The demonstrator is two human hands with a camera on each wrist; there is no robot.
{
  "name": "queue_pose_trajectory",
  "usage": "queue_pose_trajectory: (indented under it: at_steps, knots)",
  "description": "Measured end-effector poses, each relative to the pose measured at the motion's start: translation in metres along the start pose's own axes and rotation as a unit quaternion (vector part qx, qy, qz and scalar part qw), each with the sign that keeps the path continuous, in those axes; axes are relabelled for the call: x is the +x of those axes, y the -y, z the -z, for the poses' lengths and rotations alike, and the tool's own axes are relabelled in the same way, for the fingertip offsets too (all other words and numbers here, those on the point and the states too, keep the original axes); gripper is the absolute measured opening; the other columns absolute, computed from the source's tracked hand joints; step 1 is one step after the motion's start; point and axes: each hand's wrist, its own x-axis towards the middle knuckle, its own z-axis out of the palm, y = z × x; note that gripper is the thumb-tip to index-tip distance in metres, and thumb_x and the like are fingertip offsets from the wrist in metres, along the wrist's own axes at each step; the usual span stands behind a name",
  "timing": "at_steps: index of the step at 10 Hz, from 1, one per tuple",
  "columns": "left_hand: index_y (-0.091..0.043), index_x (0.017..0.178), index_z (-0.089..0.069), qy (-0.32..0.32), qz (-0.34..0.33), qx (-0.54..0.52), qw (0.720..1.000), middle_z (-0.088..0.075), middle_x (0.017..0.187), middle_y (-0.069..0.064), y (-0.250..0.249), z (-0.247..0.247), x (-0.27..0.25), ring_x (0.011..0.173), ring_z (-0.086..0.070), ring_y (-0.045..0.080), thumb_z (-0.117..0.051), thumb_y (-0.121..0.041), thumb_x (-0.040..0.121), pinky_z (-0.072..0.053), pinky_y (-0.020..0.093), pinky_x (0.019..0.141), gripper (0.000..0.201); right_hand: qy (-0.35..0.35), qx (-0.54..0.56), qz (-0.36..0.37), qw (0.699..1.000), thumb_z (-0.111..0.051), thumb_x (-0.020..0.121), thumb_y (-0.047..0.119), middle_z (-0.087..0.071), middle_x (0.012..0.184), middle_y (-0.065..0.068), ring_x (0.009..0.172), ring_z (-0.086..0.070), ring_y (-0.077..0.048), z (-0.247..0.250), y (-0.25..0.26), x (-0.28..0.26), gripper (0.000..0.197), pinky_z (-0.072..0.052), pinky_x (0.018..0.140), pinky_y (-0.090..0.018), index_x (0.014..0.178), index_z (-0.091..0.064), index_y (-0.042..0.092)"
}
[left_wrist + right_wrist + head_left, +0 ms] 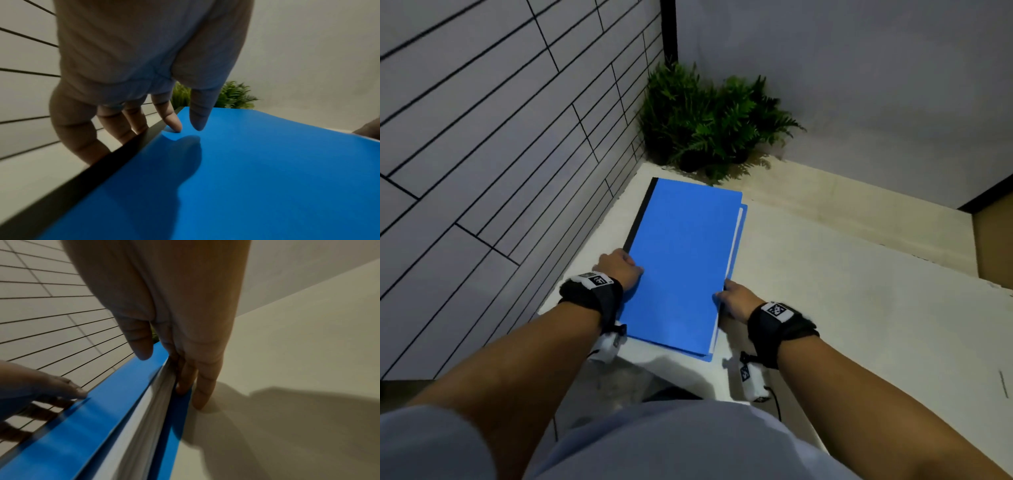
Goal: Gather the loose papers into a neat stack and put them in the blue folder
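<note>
The blue folder lies shut on the white table, its black spine to the left. A white stack of papers shows between the covers along the right edge. My left hand is at the spine. Its index fingertip presses on the cover, and its other fingers reach down beside the spine. My right hand is at the open edge, with the thumb over the top cover and straight fingers against the papers' edge.
A green fern stands in the far corner just beyond the folder. A tiled wall runs close along the left and a plain wall along the back. The table's near edge is just under my wrists. The tabletop stretches to the right.
</note>
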Motion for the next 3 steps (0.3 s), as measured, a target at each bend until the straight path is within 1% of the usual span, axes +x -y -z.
queue_pose_trajectory:
  at_steps: [1,2,3]
  knots:
    - [-0.02,0.1,-0.059,-0.034,0.034,0.028,0.998,-0.061,0.117,0.012,0.015,0.027,0.008,0.102,-0.061,0.034,-0.068,-0.025,0.079,-0.052,0.036,0.086,0.023,0.047,-0.017,0.01,0.999,-0.048,0.09,0.005,-0.063,0.107,-0.012,0.082,-0.054,-0.026,-0.029,0.032,0.013,0.046,-0.038,0.067,-0.03,0.135,-0.046,0.01]
    - [-0.022,0.11,-0.058,-0.021,0.031,0.041,0.998,-0.059,0.124,0.012,0.031,0.038,0.021,0.102,-0.062,0.033,-0.071,-0.034,0.075,-0.054,0.038,0.088,0.04,0.072,-0.048,0.007,0.996,-0.05,0.091,0.008,-0.059,0.12,-0.016,0.095,-0.057,-0.032,-0.045,0.043,0.025,0.047,-0.04,0.074,-0.035,0.137,-0.043,0.009]
    - [-0.019,0.119,-0.056,-0.003,0.009,0.05,0.999,-0.054,0.133,0.014,0.036,0.038,0.027,0.111,-0.06,0.036,-0.074,-0.038,0.075,-0.051,0.041,0.096,0.051,0.057,-0.076,-0.004,0.995,-0.053,0.093,0.014,-0.059,0.122,-0.019,0.101,-0.059,-0.033,-0.043,0.047,0.026,0.037,-0.045,0.079,-0.037,0.127,-0.051,0.003]
